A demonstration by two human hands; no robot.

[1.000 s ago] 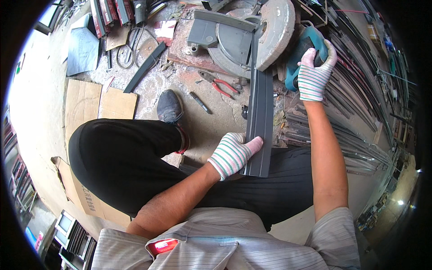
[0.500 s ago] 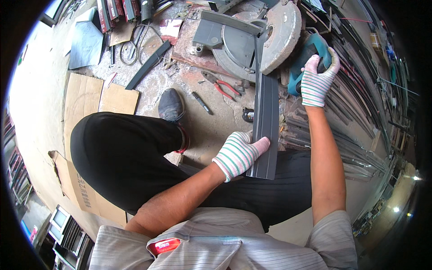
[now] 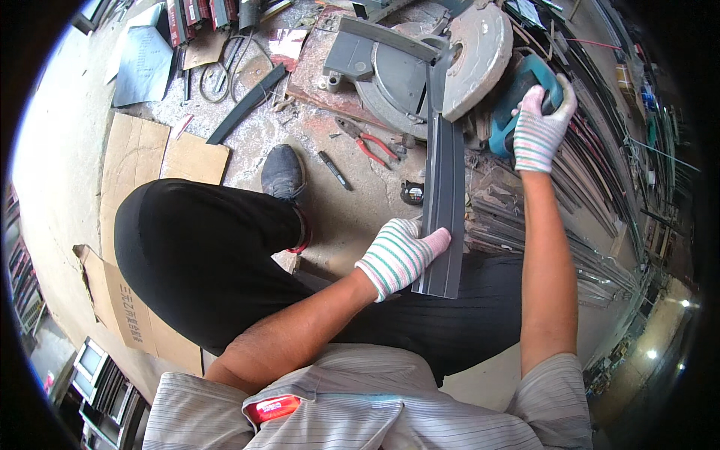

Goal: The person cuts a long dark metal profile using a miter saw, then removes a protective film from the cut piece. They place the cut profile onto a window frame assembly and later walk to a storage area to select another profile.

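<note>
left hand (image 3: 401,259): fingers gripping one long dark-grey metal profile (image 3: 445,202)
right hand (image 3: 541,135): fingers clasping one teal looped handle (image 3: 501,137)
red-handled pliers (image 3: 360,137): one

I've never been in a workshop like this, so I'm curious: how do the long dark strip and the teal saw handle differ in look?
The dark strip is long and narrow, while the saw handle is shorter and bulkier. The strip is dark grey; the handle is teal with black parts. The left hand holds the strip, whereas the right hand grips the handle. Both are held in striped gloves.
</note>
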